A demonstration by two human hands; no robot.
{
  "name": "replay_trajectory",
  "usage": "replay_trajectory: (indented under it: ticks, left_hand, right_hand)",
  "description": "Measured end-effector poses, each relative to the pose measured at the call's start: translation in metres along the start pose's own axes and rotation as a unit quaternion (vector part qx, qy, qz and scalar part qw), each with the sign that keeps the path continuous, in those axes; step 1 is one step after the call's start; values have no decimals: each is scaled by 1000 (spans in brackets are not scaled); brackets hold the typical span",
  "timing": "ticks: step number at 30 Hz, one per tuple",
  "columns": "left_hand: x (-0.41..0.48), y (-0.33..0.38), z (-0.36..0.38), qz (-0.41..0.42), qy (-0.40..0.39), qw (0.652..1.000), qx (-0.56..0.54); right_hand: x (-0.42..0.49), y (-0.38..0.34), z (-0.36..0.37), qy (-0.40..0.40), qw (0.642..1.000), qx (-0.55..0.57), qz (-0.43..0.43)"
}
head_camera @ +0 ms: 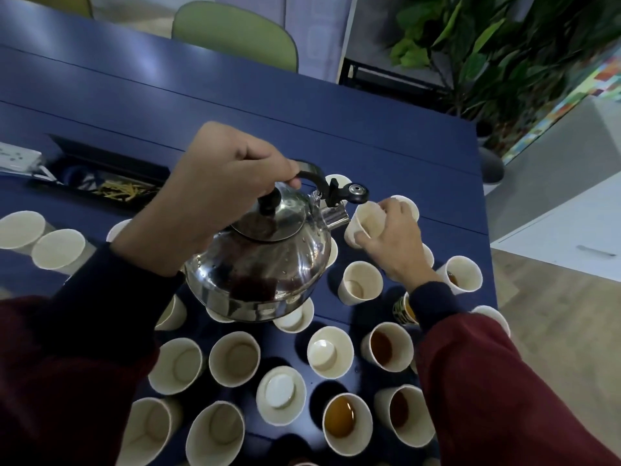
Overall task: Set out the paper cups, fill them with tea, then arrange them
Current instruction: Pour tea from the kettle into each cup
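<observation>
My left hand [215, 183] grips the black handle of a shiny steel kettle [265, 260], which hangs above the cups with its spout pointing right. My right hand [393, 240] holds a white paper cup [364, 222] tilted toward the spout [336, 216], right beside it. Several white paper cups stand on the blue table [386, 146]. Some near the right hold brown tea, such as one cup [391, 346] and another [346, 418]. Others, like the cup [361, 282] and the cup [235, 358], look empty.
An open black cable tray [111, 176] is set into the table at the left, with a white power strip [16, 156] beside it. A green chair [235, 31] stands behind the table. Plants [504, 52] and the table's right edge are at the right.
</observation>
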State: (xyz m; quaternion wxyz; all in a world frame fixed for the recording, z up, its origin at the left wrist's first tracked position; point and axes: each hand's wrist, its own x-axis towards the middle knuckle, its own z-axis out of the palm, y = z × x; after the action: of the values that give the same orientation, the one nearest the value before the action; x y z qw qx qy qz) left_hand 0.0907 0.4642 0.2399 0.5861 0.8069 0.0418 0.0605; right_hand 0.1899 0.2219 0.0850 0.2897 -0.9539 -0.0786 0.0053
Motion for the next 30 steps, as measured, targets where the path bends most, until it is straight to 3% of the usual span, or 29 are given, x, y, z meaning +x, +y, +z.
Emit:
replay_trajectory:
  ticks: [2,4,7,9,11,14,16,21,30]
  left_hand:
    - [-9,1,-6,-3,4,1000,-2]
    - [-20,5,-12,-6,0,1000,-8]
    - [-35,10,-19,-16,0,1000,-22]
    - [-48,14,-27,-14,-5,1000,-26]
    - [-59,17,-35,-1,-16,1000,-21]
    - [-82,20,-53,13,-35,999,-14]
    - [-93,20,-61,9,-51,999,-5]
    - [-123,12,-92,12,-139,989,50]
    - [-150,-5,-136,59,-154,974,155]
  right_hand:
    - [-21,-10,-10,47,990,132,19]
    - [-48,-21,-16,63,947,308,67]
    - [-83,-34,-19,77,783,601,139]
    - [-106,-44,-19,65,717,678,145]
    - [-127,-51,-16,48,729,666,151]
    - [-164,-67,-12,30,847,518,116]
    - [-180,-77,-8,11,901,429,70]
    - [-218,-111,22,-42,925,377,12]
    - [-250,-167,71,-16,949,314,8]
